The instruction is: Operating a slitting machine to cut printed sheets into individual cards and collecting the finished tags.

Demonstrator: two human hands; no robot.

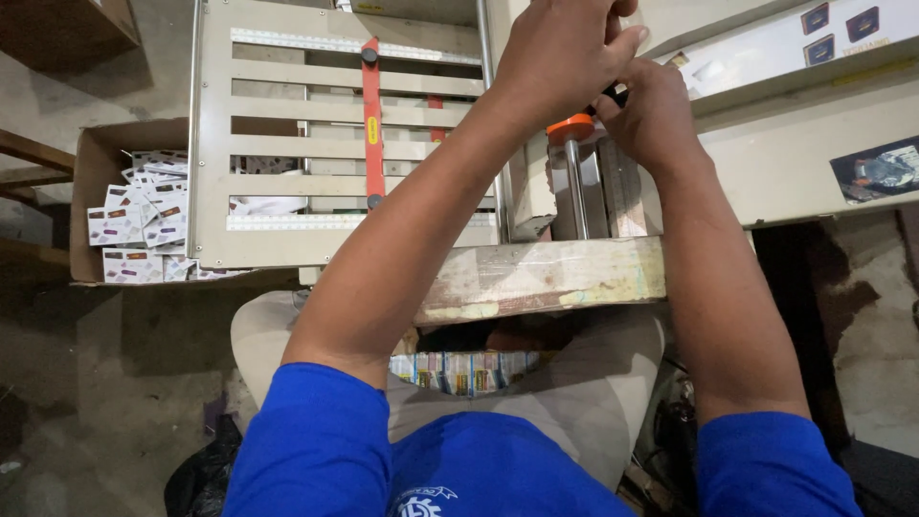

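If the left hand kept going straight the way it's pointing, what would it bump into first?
The left hand points up and to the right, toward the right hand. They already touch around a dark handle above the orange knob. Past that comes the beige machine panel, though depth is hard to judge.

A worn wooden bench edge with patchy paint runs across the middle and bears a beige metal machine frame with horizontal slats. Beside it, an open brown cardboard box rests at the left, filled with small white printed cards. Below lies a dusty grey concrete floor, with a crumpled black plastic bag on it.
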